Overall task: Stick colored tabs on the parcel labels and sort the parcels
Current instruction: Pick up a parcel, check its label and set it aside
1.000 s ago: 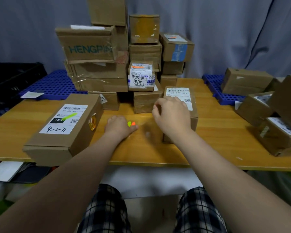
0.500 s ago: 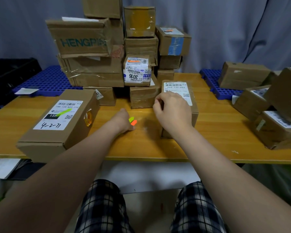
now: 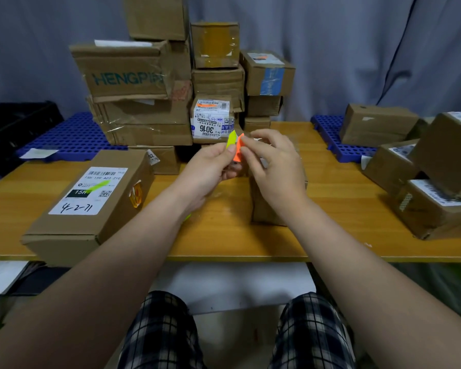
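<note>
My left hand (image 3: 210, 169) holds a small pad of coloured tabs above the table, a yellow-green tab (image 3: 231, 139) and an orange tab (image 3: 238, 150) sticking up from it. My right hand (image 3: 272, 161) pinches the top of the orange tab with thumb and forefinger. Below my right hand sits a small brown parcel (image 3: 266, 211); its label is hidden by the hand. A long parcel (image 3: 91, 206) at the left carries a white label with a yellow-green tab stuck on it.
A tall stack of brown boxes (image 3: 155, 102) stands at the back centre of the wooden table (image 3: 224, 235). More parcels (image 3: 423, 187) are piled at the right. Blue perforated trays (image 3: 72, 137) lie at both back corners.
My left hand lifted the tab pad off the table to chest height. My right hand left the small parcel's label and came up to pinch the orange tab.
</note>
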Available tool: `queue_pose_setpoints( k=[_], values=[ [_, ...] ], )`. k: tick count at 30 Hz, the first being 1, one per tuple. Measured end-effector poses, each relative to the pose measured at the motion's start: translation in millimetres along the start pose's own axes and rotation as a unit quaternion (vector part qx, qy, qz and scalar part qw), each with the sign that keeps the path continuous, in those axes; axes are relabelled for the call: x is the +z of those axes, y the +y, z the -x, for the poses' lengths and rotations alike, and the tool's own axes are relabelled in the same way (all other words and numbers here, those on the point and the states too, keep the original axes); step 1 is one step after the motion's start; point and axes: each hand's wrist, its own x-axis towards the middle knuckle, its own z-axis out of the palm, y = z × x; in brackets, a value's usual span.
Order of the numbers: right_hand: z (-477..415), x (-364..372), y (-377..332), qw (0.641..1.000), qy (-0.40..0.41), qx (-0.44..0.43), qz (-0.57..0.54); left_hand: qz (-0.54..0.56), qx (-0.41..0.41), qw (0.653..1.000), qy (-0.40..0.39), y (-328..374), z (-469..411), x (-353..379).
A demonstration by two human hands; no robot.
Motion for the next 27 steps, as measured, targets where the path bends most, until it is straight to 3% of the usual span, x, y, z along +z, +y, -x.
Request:
queue_pose_setpoints(
  k=[4,10,16,23,27],
  values=[
    [-3.0,-1.8,6.2,1.000,-0.009,-0.008,0.014,-0.003,0.024,1.000,0.003,1.7,0.6,2.4],
    [-8.6,-1.2,9.3,1.000,0.007,-0.015,0.005,0.077,-0.020,0.997,0.009,16.2,-0.9,8.9],
    [-7.9,1.8,9.5,0.999,0.028,-0.015,-0.006,0.085,-0.036,0.993,0.077,25.9,-1.2,14.5],
    [-2.1,-0.8,11.8,0.999,0.049,-0.020,-0.007,0.016,-0.037,0.994,0.097,27.5,-2.0,16.3],
    [-8.9,-4.8,9.6,0.997,-0.008,0.045,-0.061,-0.021,-0.034,0.995,0.095,26.4,-1.2,12.0]
  ],
)
